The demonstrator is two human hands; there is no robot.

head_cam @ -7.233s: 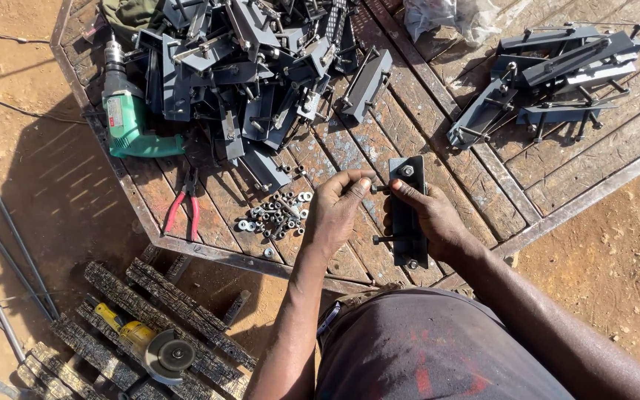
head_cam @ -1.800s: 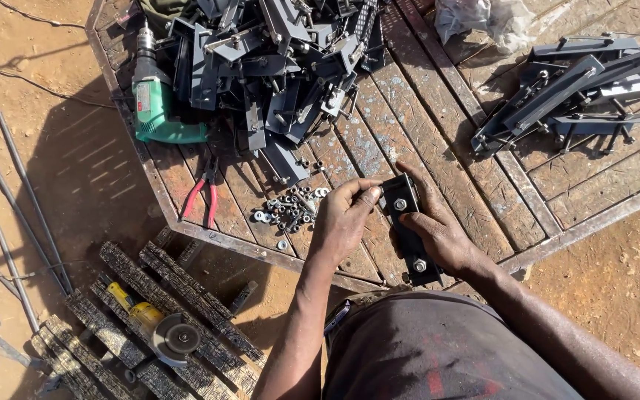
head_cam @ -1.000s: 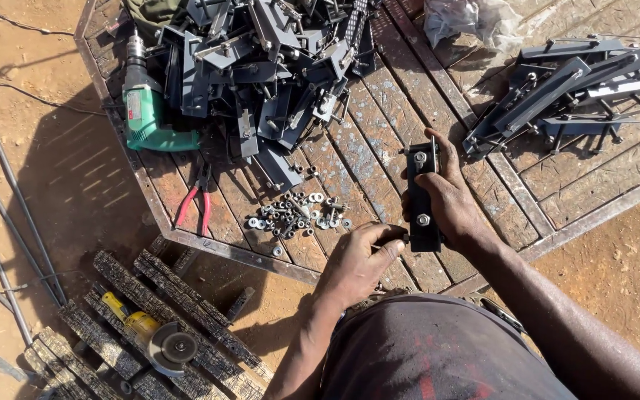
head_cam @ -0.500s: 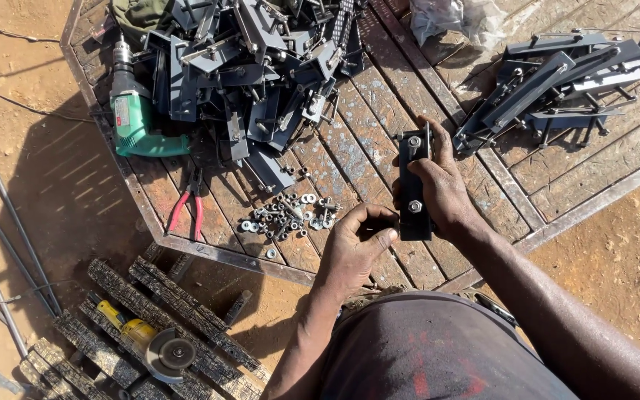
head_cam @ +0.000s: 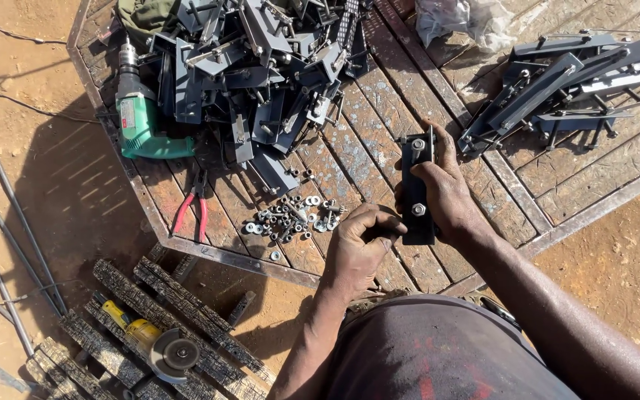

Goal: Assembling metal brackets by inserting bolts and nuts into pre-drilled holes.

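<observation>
Bracket (head_cam: 416, 194), black, long axis pointing away from the person; right hand (head_cam: 446, 194) grips it, left hand (head_cam: 361, 244) fingers curl at its lower bolt.

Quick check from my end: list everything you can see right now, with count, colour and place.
black bracket: one, dark, with two bolts, on the slatted table.
nuts and washers: small heap, silvery, left of the bracket.
loose brackets: big pile, dark grey, table top left.
finished brackets: smaller stack, dark, top right.
drill: one, green, table's left edge.
pliers: one, red handles, below the drill.
plastic bag: one, clear, top.
angle grinder: one, yellow, on the ground, lower left.
rods: several, grey, ground at left.
left hand: grip closed by the bracket's lower bolt.
right hand: holds the bracket.
</observation>
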